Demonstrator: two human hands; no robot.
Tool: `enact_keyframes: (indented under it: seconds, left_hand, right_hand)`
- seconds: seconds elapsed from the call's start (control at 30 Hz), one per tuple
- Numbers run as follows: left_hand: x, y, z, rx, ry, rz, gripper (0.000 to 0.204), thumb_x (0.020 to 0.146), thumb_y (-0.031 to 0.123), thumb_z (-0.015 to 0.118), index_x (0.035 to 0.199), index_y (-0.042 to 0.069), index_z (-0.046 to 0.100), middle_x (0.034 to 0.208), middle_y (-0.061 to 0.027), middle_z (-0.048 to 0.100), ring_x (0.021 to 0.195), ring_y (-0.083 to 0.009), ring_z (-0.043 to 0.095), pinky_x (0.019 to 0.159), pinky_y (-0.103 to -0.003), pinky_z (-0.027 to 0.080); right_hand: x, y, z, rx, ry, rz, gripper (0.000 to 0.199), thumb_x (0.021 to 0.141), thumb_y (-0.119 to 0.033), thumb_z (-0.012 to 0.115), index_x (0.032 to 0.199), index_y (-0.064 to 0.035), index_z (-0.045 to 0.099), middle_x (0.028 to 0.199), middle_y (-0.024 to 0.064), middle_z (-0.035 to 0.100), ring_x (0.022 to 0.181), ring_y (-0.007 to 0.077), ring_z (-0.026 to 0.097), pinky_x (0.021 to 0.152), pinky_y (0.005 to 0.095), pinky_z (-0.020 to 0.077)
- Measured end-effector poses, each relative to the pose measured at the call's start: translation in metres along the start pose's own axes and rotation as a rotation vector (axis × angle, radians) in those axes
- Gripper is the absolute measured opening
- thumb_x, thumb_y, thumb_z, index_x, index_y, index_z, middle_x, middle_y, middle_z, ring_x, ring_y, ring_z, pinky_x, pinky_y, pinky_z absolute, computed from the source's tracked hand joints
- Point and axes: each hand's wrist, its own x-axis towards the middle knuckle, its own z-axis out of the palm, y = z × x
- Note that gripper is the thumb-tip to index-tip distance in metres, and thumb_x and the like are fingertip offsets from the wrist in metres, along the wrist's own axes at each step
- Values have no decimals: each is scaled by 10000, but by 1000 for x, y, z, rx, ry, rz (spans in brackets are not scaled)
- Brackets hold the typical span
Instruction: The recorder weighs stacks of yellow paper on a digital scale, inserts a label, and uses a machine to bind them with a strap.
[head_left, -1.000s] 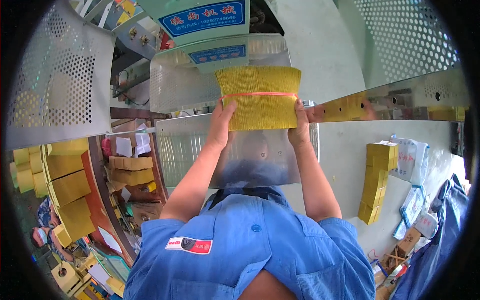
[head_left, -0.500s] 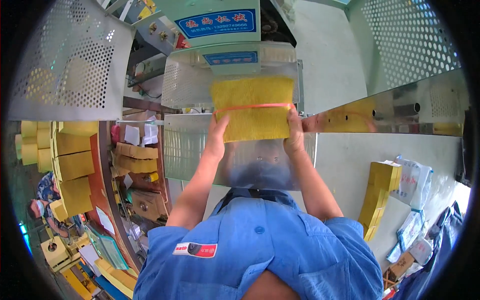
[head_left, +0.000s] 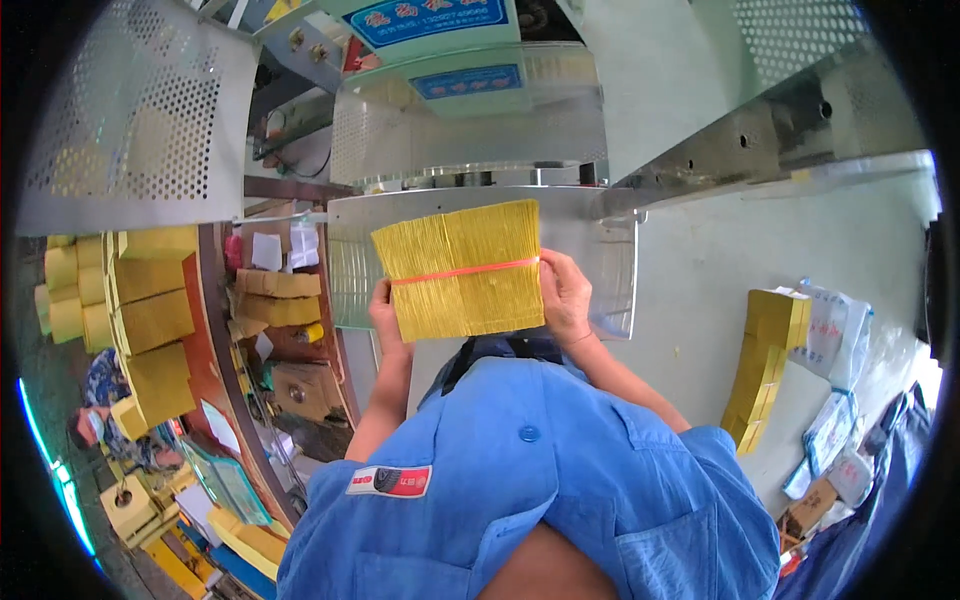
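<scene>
Between my hands is a thick stack of yellow paper sheets (head_left: 460,240), with an orange-red band (head_left: 465,271) running round its middle. My left hand (head_left: 388,316) is closed on the stack's left edge, and its fingers are partly hidden behind the paper. At the right edge, my right hand (head_left: 566,296) grips the stack near the end of the band. The stack tilts slightly, its right side higher. Beneath and beyond it lies the metal shelf (head_left: 590,270) of a machine, in front of a clear cover (head_left: 470,130).
A metal beam (head_left: 700,155) juts out to the right. Yellow bundles (head_left: 765,370) stand in a row at right beside plastic bags (head_left: 835,335). More yellow stacks (head_left: 155,320) are on the left, near another person (head_left: 120,405). A perforated panel (head_left: 130,120) rises at the upper left.
The banded stack has come closer to my body and a little left, off the machine's cover, and has tilted. Both hands moved with it and kept hold.
</scene>
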Motion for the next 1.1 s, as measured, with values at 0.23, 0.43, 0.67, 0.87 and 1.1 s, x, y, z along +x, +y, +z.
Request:
enact_keyframes:
  seconds: [0.23,0.43,0.67,0.87,1.1]
  left_hand:
    - [5,-15,5,-25,-254,246,238,984,171,513,1149,31,612,1062,-23,630,949,-118,582,816,-288,483]
    - [22,-21,-5,527,-315,642,302,1003,203,461,1184,-4,587,1059,-85,645,966,-175,601,860,-312,473]
    - [38,1,-18,511,-529,512,397,1010,283,400,1226,-6,567,1103,-135,650,1035,-250,601,888,-378,462]
    - [69,39,-19,-186,-410,-283,606,998,475,352,1391,25,457,1336,-126,542,1208,-277,522,1046,-418,380]
    - [48,20,29,-35,-763,-82,521,985,438,399,1294,33,508,1199,-127,592,1020,-261,628,795,-385,548]
  right_hand:
    - [4,3,11,-106,114,-96,225,974,-85,497,1189,-63,560,1120,156,596,1012,310,613,876,364,490]
    - [-5,7,13,-49,171,-39,265,1002,-164,458,1228,-64,554,1190,156,600,1111,295,589,973,359,442]
    - [-16,10,-17,-125,114,163,322,969,-216,482,1194,-38,628,1120,169,667,1052,254,630,934,336,464]
    - [-5,33,-24,186,282,281,340,933,-207,520,1219,-49,613,1183,146,649,1066,252,623,944,352,469]
    - [28,41,18,-140,227,199,341,941,-332,494,1099,-68,642,1073,140,672,1001,309,628,880,397,478]
